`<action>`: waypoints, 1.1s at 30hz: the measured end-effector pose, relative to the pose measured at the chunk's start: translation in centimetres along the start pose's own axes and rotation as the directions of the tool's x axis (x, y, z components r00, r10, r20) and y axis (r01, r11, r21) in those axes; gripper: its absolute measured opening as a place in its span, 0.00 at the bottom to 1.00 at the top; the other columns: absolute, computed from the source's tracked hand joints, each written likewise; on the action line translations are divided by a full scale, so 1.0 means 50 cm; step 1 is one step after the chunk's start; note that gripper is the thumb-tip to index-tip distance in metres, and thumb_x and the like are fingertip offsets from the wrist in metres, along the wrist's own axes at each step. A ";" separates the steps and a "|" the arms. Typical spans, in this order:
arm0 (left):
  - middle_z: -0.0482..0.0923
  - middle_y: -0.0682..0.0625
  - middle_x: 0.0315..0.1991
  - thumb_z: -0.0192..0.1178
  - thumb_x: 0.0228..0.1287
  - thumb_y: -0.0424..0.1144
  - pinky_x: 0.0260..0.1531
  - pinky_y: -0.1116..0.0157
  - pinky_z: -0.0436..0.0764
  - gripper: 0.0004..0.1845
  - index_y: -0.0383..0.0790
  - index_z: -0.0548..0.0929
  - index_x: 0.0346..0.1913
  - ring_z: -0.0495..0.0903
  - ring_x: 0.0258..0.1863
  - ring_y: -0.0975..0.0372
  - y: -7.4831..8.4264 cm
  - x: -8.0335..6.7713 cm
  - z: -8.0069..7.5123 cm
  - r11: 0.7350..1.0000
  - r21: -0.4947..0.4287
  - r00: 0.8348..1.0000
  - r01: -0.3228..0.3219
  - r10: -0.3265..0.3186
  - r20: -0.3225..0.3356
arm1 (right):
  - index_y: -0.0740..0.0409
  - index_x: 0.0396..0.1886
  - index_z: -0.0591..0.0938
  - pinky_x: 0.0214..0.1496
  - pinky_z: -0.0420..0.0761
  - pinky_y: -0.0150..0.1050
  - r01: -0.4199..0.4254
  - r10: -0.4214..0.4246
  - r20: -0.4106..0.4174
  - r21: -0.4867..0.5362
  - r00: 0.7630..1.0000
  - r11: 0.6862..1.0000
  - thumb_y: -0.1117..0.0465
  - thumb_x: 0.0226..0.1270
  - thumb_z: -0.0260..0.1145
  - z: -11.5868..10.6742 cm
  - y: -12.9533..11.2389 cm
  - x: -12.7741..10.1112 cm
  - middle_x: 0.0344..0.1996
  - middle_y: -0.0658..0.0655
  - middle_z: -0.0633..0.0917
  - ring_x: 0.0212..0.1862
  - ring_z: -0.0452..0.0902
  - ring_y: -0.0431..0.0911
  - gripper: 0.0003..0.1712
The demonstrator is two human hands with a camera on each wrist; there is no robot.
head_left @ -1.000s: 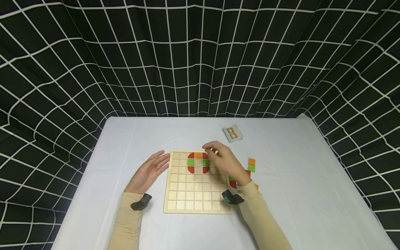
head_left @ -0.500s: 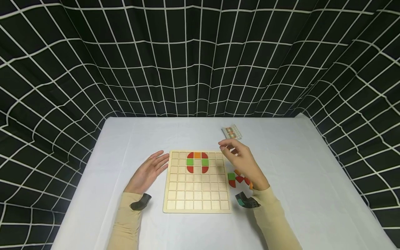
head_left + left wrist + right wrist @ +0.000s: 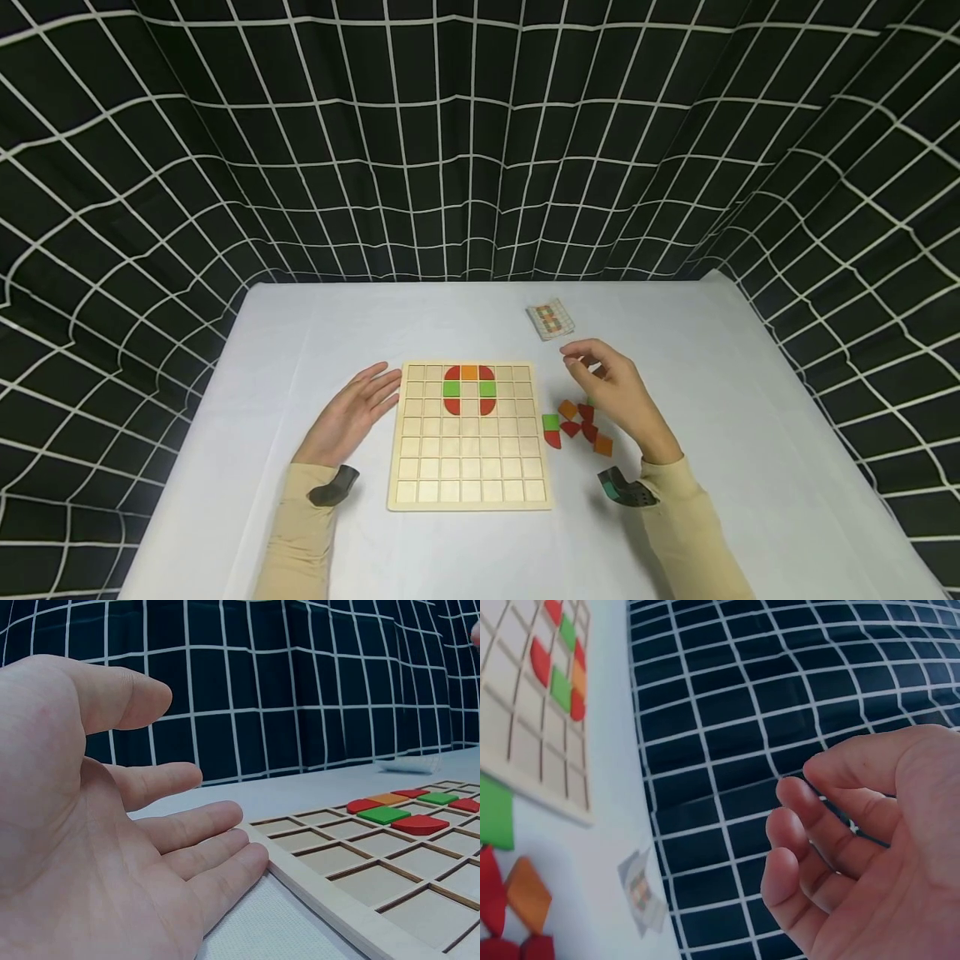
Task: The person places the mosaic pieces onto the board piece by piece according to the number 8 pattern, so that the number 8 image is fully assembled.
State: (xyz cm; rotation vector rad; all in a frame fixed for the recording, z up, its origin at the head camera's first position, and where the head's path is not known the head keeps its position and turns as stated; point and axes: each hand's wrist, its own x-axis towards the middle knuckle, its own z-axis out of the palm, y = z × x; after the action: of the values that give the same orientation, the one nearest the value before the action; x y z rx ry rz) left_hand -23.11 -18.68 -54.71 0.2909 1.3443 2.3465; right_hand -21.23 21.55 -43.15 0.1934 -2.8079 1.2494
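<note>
A square wooden grid board [image 3: 470,468] lies mid-table. Near its far edge, red, green and orange tiles form a ring around an uncovered cell; an orange tile [image 3: 469,372] tops it. My left hand [image 3: 347,421] rests at the board's left side, palm up with fingers extended; in the left wrist view its fingertips [image 3: 251,859] meet the wooden rim. Raised to the right of the board, my right hand [image 3: 621,398] has loosely bent fingers and holds nothing, as the right wrist view shows. It hangs by loose tiles, including an orange square [image 3: 603,446], and partly hides a green one.
A small stack of printed cards [image 3: 550,320] lies beyond the board, toward the right. Next to the board's right edge are a green tile [image 3: 551,422] and several red pieces [image 3: 570,428]. A black gridded curtain [image 3: 480,150] surrounds the white table [image 3: 750,467].
My right hand has moved right, from over the tile ring to above the table beyond the board, uncovering the ring and most loose tiles. The left hand stays at the board's edge.
</note>
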 end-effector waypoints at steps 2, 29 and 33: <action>0.41 0.30 0.81 0.31 0.86 0.41 0.77 0.63 0.66 0.31 0.32 0.38 0.81 0.43 0.82 0.43 0.000 0.000 0.000 1.000 -0.006 1.000 0.001 -0.001 -0.003 | 0.56 0.56 0.83 0.41 0.81 0.35 -0.008 0.008 0.007 -0.011 1.000 1.000 0.58 0.78 0.59 -0.001 0.010 -0.001 0.47 0.57 0.87 0.44 0.76 0.48 0.14; 0.41 0.31 0.81 0.31 0.86 0.41 0.77 0.64 0.67 0.31 0.32 0.38 0.81 0.43 0.82 0.43 -0.004 0.000 -0.002 1.000 -0.014 1.000 -0.001 0.001 -0.005 | 0.59 0.62 0.80 0.33 0.74 0.34 -0.121 0.128 0.015 -0.246 0.992 0.962 0.62 0.77 0.55 0.016 0.149 -0.004 0.61 0.63 0.79 0.38 0.74 0.50 0.19; 0.40 0.30 0.81 0.30 0.86 0.41 0.77 0.65 0.67 0.30 0.32 0.37 0.81 0.42 0.82 0.43 -0.002 -0.001 0.000 1.000 -0.011 1.000 -0.006 0.006 0.000 | 0.61 0.64 0.78 0.31 0.75 0.36 -0.128 0.141 0.032 -0.260 0.990 0.957 0.62 0.77 0.56 0.016 0.161 -0.002 0.63 0.64 0.78 0.37 0.74 0.49 0.20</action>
State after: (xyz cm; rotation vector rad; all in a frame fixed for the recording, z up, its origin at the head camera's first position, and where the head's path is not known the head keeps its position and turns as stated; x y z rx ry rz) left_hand -23.03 -18.67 -54.81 0.2923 1.3319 2.3577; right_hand -22.24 26.31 -49.61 0.0201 -3.0345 0.8965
